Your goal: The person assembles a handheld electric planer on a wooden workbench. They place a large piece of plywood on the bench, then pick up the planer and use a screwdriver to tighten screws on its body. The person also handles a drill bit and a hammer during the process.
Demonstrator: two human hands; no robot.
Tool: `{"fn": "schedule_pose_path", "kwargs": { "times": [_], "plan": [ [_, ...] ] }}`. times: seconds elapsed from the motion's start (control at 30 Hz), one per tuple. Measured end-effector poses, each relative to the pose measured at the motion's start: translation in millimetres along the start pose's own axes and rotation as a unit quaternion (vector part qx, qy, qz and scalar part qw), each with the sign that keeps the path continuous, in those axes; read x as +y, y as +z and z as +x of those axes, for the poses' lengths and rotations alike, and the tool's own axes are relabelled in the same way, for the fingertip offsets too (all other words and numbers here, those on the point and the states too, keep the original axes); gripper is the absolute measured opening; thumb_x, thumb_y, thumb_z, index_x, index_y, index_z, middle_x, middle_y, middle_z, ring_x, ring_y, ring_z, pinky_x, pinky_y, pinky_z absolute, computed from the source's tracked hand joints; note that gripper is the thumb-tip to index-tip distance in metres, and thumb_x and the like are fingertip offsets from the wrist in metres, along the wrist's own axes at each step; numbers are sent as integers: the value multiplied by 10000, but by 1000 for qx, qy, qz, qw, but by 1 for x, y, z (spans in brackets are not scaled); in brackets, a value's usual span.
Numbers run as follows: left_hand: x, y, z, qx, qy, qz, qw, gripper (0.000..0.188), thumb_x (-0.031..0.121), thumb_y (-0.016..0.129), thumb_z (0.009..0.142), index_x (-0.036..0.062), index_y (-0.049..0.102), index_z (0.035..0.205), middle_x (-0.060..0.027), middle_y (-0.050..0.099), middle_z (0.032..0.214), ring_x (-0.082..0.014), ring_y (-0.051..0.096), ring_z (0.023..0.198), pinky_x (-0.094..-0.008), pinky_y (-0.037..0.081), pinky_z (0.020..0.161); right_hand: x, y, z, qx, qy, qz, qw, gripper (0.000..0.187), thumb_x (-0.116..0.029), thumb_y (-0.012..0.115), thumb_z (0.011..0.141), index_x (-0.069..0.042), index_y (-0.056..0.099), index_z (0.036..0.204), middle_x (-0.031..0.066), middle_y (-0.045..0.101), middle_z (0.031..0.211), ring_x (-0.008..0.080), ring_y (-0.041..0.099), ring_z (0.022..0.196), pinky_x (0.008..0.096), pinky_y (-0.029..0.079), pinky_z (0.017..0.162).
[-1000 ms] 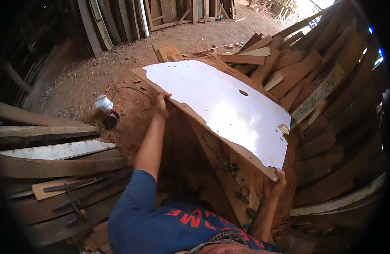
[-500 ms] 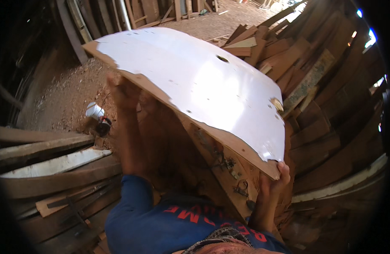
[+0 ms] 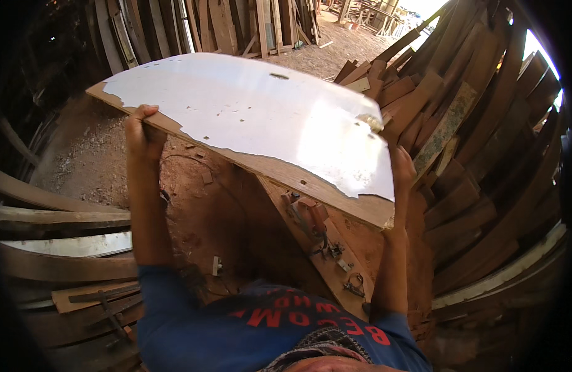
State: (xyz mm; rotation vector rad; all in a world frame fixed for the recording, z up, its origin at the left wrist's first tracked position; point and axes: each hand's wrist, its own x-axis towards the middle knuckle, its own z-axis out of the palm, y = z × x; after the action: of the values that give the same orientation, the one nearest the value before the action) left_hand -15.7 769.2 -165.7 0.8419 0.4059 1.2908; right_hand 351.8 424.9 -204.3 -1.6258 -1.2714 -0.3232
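Clasping a white-faced board, left hand, right hand at edges, planks heaped right, tools below

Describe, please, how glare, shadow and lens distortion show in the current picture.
Head view: bright glare washes out the right part of the large white-faced wooden panel; head view: shadow darkens part of the reddish-brown earth floor below it; head view: the long brown wooden planks at right bend along the fisheye rim, and the corners go black.
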Motion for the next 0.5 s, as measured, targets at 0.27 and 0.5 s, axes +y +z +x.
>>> {"fn": "schedule_pose_path", "kwargs": {
  "times": [0.27,0.5],
  "plan": [
    [136,28,72,-148,-32,209,966,264,234,593,896,37,588,1072,-91,615,994,-190,631,927,-367,573,798,-39,48,18,-134,-132,190,964,286,-126,670,835,1,703,1088,176,697,1120,289,660,1084,355,509,935],
    [68,43,143,-88,238,578,775,489,351,641,915,36,531,1272,-151,581,1252,-271,588,1137,-386,516,933,-84,77,55,133,90,248,956,266,-68,781,781,35,682,1005,104,720,913,177,648,816,311,506,757]
  ]
}}
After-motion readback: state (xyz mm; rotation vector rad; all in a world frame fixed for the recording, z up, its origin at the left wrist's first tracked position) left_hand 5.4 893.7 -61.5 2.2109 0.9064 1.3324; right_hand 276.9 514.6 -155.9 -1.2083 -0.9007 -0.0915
